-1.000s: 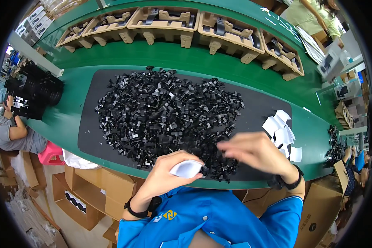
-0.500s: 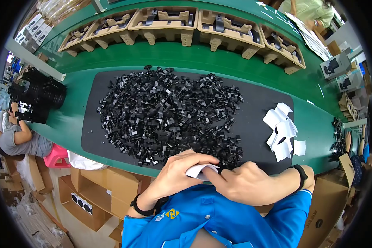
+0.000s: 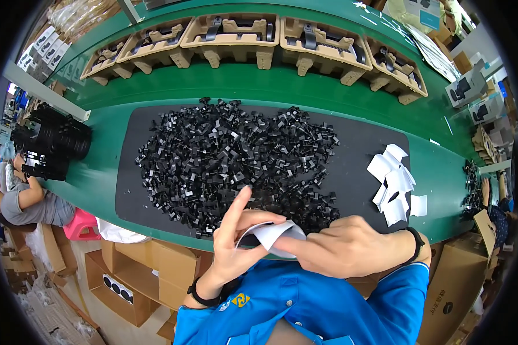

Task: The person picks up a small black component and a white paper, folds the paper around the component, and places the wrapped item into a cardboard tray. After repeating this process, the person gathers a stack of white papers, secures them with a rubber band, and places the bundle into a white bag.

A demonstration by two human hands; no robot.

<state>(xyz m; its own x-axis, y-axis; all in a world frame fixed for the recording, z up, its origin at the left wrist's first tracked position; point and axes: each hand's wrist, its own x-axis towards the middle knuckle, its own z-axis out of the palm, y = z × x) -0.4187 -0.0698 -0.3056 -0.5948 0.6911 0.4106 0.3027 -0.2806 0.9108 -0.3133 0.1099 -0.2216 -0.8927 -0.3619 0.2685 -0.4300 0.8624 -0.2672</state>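
A curled white sheet of paper [image 3: 281, 231], bent into an open loop, is held between my hands at the mat's near edge. My left hand [image 3: 229, 247] grips its left side, with the index finger stretched upward. My right hand [image 3: 348, 250] is closed at the right side of the sheet, its fingertips partly hidden by the paper. Just beyond lies a wide heap of small black plastic parts [image 3: 236, 155], too jumbled to tell their exact kind. Several folded white papers [image 3: 392, 178] lie loosely piled at the right end of the dark mat [image 3: 360, 149].
Brown moulded trays [image 3: 230, 43] with black parts line the raised green shelf [image 3: 224, 80]. Stacked black ring-shaped pieces [image 3: 69, 138] stand at the left. Cardboard boxes [image 3: 149, 270] sit below the table's near edge. Another person [image 3: 34, 198] sits at far left.
My left index finger has lifted away from the paper and now points up. The sheet has opened from a flatter fold into a wider loop. My right hand stays close against it.
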